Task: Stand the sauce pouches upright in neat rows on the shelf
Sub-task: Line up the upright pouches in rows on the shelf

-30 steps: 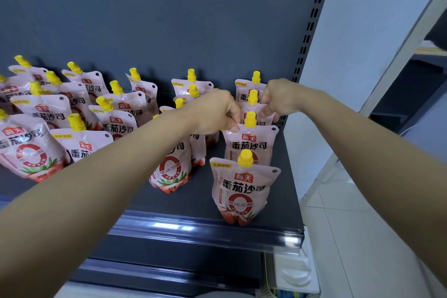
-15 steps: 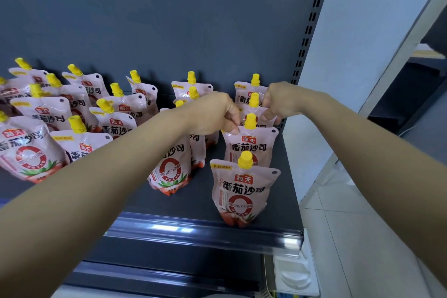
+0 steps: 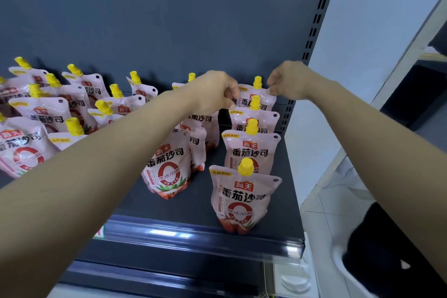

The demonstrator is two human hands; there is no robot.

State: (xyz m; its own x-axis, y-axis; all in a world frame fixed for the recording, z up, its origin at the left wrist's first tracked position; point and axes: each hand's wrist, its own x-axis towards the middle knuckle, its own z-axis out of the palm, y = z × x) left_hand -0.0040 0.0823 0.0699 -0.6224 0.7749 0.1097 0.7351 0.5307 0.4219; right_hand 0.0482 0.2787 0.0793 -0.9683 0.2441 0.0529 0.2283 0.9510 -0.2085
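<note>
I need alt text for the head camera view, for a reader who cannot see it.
The left hand and right hand pinch the top corners of the rear pouch in an upright row of four at the right end of a dark shelf. Left of it, more yellow-capped pouches lean unevenly.

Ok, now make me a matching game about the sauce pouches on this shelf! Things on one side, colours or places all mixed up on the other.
Things:
1 front pouch of the right-hand row
2 its cap
3 rear pouch of that row
4 back panel

Match with:
A dark grey-blue
B pinched at the top by the left hand and right hand
C yellow
D standing nearest the shelf lip

Pairs: 1-D, 2-C, 3-B, 4-A
</note>
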